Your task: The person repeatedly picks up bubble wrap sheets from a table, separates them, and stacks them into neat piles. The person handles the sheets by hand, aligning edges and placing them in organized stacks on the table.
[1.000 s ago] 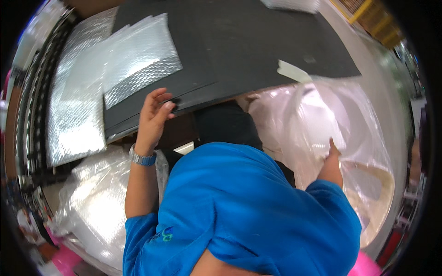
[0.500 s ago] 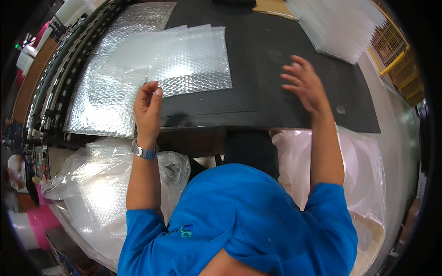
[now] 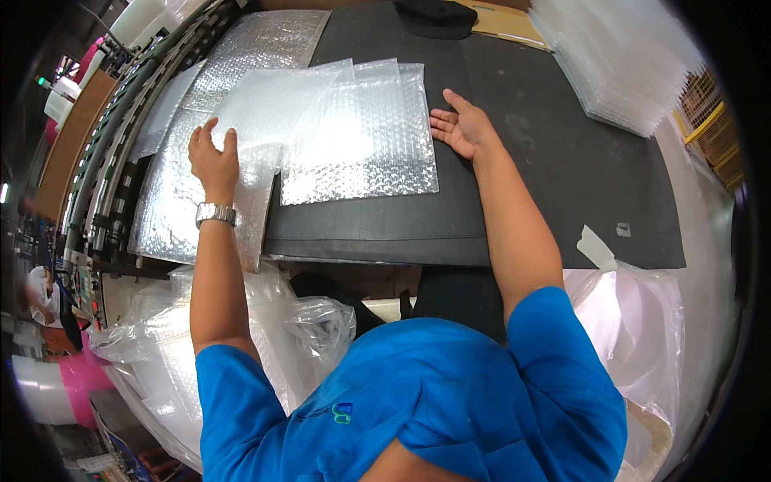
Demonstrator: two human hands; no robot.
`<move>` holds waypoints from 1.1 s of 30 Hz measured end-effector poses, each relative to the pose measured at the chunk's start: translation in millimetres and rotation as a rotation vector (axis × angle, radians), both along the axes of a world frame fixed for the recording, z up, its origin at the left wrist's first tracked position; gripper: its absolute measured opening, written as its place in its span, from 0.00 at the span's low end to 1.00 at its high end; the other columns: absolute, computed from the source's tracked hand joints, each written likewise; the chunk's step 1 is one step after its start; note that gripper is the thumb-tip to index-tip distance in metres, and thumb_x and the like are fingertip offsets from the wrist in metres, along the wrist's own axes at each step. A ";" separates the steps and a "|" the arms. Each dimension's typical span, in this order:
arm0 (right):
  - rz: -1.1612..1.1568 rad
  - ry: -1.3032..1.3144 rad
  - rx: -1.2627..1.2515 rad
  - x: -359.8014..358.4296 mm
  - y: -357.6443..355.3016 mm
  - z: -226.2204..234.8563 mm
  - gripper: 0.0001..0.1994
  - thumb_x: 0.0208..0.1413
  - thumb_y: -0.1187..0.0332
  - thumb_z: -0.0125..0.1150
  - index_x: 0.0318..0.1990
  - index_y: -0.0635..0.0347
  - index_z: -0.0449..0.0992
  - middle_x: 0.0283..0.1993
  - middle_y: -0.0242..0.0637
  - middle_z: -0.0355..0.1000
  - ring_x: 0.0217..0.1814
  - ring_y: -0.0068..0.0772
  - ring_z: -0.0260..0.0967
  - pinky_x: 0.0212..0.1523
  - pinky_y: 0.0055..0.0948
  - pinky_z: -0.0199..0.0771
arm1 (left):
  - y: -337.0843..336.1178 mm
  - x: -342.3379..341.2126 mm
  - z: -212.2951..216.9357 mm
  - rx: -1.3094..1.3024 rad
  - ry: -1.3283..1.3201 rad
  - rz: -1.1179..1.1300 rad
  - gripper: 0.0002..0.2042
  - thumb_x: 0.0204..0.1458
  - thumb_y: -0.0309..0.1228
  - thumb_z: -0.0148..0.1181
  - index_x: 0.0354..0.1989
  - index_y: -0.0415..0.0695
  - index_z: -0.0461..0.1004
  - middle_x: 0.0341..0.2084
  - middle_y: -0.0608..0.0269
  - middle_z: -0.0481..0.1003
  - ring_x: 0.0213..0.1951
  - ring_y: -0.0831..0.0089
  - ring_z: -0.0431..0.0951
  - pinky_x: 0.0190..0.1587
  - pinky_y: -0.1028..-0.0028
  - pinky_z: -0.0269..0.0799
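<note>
Several bubble wrap sheets [image 3: 361, 136] lie fanned and overlapping on the black table mat. Over the silvery bubble wrap at their left hovers my left hand [image 3: 214, 165], open, thumb and fingers apart with nothing between them. I cannot tell whether it touches the sheet below. My right hand [image 3: 464, 128] is open too, palm turned toward the stack and fingers stretched out close to its right edge. Beneath my left hand, a long bubble wrap piece [image 3: 165, 213] covers the table's left side. Another clear sheet [image 3: 169, 112] lies by the rollers.
Black rollers [image 3: 120, 153] run along the left. At the far right stands a tall stack of clear sheets [image 3: 618, 72]. A black cap [image 3: 436, 18] and cardboard [image 3: 506, 24] lie at the back. Plastic bags [image 3: 313, 325] hang below the front edge.
My right hand has moved left to the bubble wrap stack's edge. My left hand has shifted left and its fingers have spread. A clear sheet now shows by the rollers.
</note>
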State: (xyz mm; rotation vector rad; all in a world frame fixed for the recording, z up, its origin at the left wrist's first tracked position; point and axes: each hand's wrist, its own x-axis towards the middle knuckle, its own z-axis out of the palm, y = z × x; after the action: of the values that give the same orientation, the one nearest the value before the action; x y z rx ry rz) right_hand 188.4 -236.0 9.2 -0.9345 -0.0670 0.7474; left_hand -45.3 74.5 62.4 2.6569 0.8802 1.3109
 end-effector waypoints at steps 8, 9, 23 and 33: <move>0.168 -0.086 0.140 5.1 7.7 -7.9 0.30 0.48 0.67 0.57 0.55 0.68 0.51 0.50 0.52 0.60 0.53 0.42 0.60 0.48 0.40 0.66 | -71.7 48.2 -38.7 -0.273 0.589 -0.233 0.28 0.46 0.50 0.50 0.53 0.47 0.62 0.47 0.45 0.66 0.49 0.52 0.65 0.50 0.62 0.61; 0.163 -0.106 0.131 2.7 8.1 -7.8 0.29 0.47 0.68 0.58 0.54 0.68 0.51 0.48 0.51 0.61 0.52 0.40 0.61 0.47 0.39 0.67 | -90.4 50.9 -26.7 -0.304 0.605 -0.318 0.25 0.48 0.46 0.50 0.51 0.45 0.64 0.46 0.47 0.67 0.48 0.54 0.67 0.49 0.64 0.62; 0.027 -0.247 -0.044 -37.2 20.9 22.6 0.31 0.40 0.75 0.62 0.53 0.67 0.52 0.45 0.49 0.63 0.44 0.41 0.65 0.40 0.40 0.71 | -32.2 67.9 -38.0 -0.377 0.753 0.177 0.33 0.48 0.60 0.33 0.61 0.55 0.47 0.59 0.41 0.45 0.61 0.45 0.40 0.56 0.42 0.39; 0.160 -0.128 0.058 -20.1 -2.7 17.1 0.28 0.41 0.76 0.61 0.51 0.67 0.56 0.44 0.49 0.64 0.43 0.42 0.67 0.40 0.41 0.72 | -40.8 77.5 -27.1 -0.291 0.298 -0.085 0.32 0.44 0.51 0.51 0.56 0.47 0.57 0.52 0.39 0.57 0.54 0.48 0.58 0.52 0.55 0.56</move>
State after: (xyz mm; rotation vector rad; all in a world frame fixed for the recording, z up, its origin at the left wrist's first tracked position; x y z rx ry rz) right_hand 168.3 -238.7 26.3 -0.9285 -0.2775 0.8280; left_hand 32.1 33.6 35.3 2.6553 0.8942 0.7145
